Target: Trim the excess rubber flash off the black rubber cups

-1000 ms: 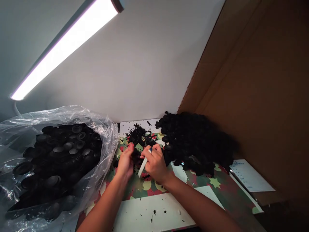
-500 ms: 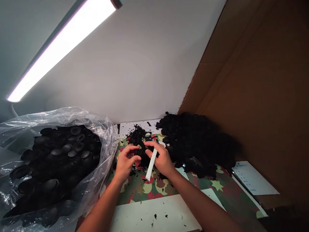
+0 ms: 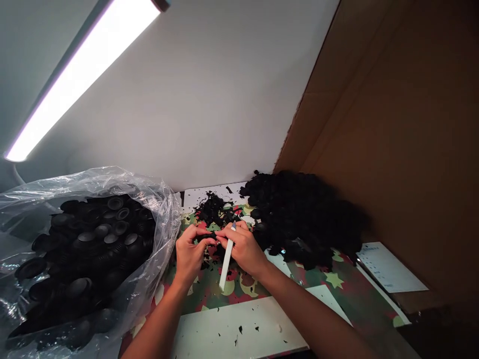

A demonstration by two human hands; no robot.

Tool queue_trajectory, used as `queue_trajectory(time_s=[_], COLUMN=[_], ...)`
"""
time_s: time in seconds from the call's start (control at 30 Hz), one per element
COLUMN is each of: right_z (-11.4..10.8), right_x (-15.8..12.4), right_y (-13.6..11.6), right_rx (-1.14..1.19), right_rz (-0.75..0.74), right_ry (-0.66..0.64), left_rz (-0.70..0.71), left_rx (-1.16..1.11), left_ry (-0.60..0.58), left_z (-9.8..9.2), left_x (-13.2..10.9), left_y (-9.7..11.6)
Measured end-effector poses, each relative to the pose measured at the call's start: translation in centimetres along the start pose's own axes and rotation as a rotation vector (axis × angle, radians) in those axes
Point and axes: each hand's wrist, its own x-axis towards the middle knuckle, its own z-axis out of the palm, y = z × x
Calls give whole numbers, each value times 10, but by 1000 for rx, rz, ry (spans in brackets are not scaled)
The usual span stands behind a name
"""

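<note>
Black piece (image 3: 213, 236), where?

Between both hands' fingertips, above the patterned cover (image 3: 209, 290). Left hand (image 3: 189, 253) pinches it; right hand's (image 3: 245, 248) fingertips meet its other side.

White stick (image 3: 225, 269)?

Gripped in the right hand too, lying across the fingers, presumably so the fingertips are free.

Bag (image 3: 167, 207) left, dark heap (image 3: 299, 219) right?

Yep. Probably for reach: one beside each hand.

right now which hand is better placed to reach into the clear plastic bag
Left, probably: the left hand is nearer the clear plastic bag, though it seems to pinch a black piece; the right hand, farther off, holds a slim white tool.
</note>
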Motion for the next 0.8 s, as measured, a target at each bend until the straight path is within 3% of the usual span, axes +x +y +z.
queue_trajectory(time_s=[0.17,0.33,0.5,0.57,0.67,0.8], right_z=[3,6,3,0,-4,-10], right_x=[2,3,6,8,10,10], right_y=[-6,-12,4,18,30,22], right_rx=[-159,-134,-91,-75,-9,164], right_rz=[34,81,254,301,275,244], right_ry=[-10,-23,-51,-57,-106,-76], left_rz=[315,552,714,667,395,91], left_rx=[123,245,178,93,-37,-142], left_ry=[28,54,82,82,54,41], left_z=[1,-2,-5,-5,-6,-9], left_x=[-3,-4,-9,-12,-10,-3], left_y=[1,1,17,22,23,16])
